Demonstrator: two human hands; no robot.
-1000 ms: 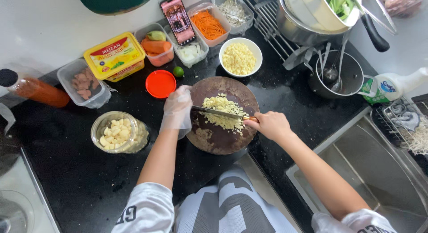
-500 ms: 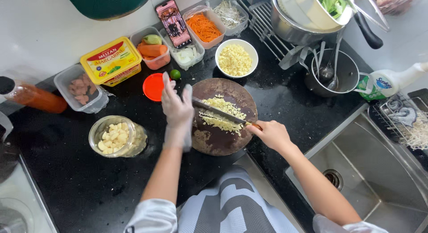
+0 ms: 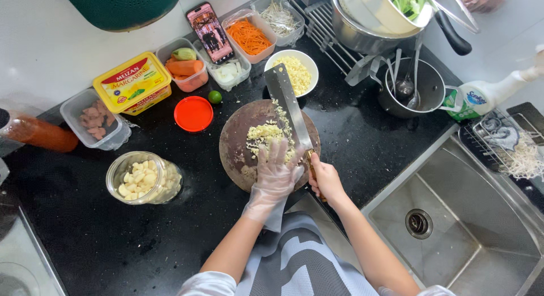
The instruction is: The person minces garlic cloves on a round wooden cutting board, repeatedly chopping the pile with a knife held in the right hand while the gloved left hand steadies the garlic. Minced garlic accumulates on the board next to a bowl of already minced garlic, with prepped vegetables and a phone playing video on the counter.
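A round wooden chopping board [image 3: 235, 143] lies on the black counter with a pile of pale minced garlic [image 3: 262, 135] on it. My right hand [image 3: 324, 180] grips the handle of a broad cleaver [image 3: 288, 106], whose blade lies flat across the board and points away from me. My left hand [image 3: 276, 170], in a clear plastic glove, rests spread and flat on the near part of the board, fingers touching the mince beside the blade.
A white bowl of minced garlic [image 3: 295, 72] stands just beyond the board. A glass jar of peeled cloves [image 3: 143, 178] and an orange lid [image 3: 194, 113] are at the left. Tubs of carrot, a yellow tub, a phone and pots line the back. A steel sink [image 3: 453, 222] lies at the right.
The cleaver has swung from lying crosswise over the mince to pointing away from me. My left hand came down from the board's far left edge onto the mince near me.
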